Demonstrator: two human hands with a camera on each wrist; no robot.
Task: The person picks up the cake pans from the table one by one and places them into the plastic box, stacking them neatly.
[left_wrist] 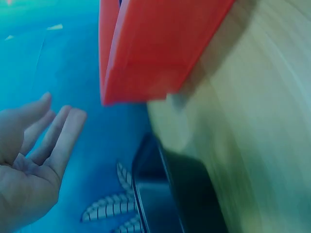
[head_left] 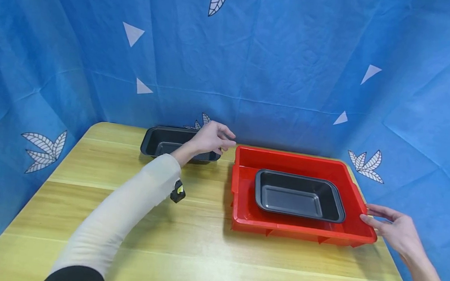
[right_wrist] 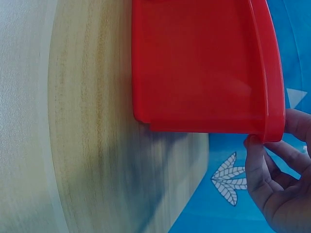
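Presently, your right hand [head_left: 395, 230] is pinching the red tray [head_left: 290, 232] on the bench [head_left: 202, 259] by its right rim; a black pan [head_left: 292, 200] is lying inside. Beyond, your left hand [head_left: 213, 137] is hovering, loosely spread, near another pan [head_left: 165, 140]. Likely positioning the tray; next is probably calling for left-rim grip.

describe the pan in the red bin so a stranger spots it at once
Find the wooden table, then the red bin at its right side in the head view. The dark rectangular pan lies inside that bin. The other dark pan sits on the table farther left; only this one is framed by red.
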